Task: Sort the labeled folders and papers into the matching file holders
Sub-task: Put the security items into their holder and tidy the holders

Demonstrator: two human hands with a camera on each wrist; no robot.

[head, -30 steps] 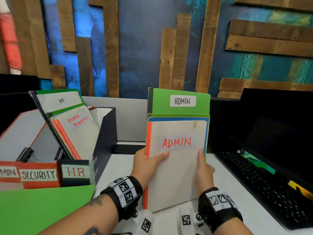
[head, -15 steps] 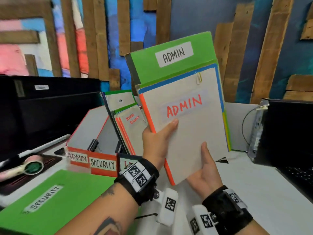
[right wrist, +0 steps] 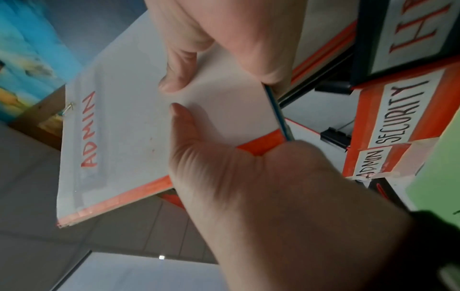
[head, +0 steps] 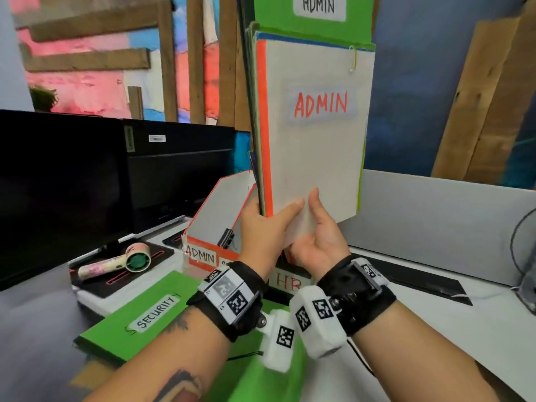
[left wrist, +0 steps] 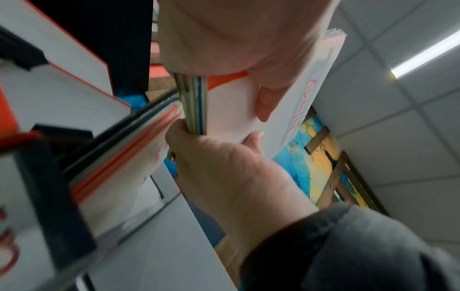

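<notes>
Both hands held one upright stack of ADMIN folders and papers (head: 316, 158) by its lower end, above the file holders. The left hand (head: 265, 230) gripped the lower left corner, its thumb lying on the white front sheet and its fingers behind the stack. The right hand (head: 319, 242) held the bottom edge just beside the left hand, with its thumb also pressed on the front sheet; the two thumbs were almost touching. The front sheet carried the word ADMIN in red and had an orange strip along its left edge. A paper clip (head: 353, 58) sat on its upper right corner. Behind it rose a green folder (head: 313, 21) with a white ADMIN label, the top cut by the frame.

Below and to the left of the hands stood the white holder with orange edges, the ADMIN file holder (head: 216, 210). In the right wrist view the SECURITY file holder (right wrist: 408, 110) and the dark HR file holder (right wrist: 408, 35) stood next to it. The HR holder already contained papers with orange edges (left wrist: 119, 157), close to the left hand.

Near the left forearm a green SECURITY folder (head: 139, 311) lay flat on the counter (head: 435, 329). Further left lay a tape dispenser (head: 121, 261) in front of a black monitor (head: 58, 192).
</notes>
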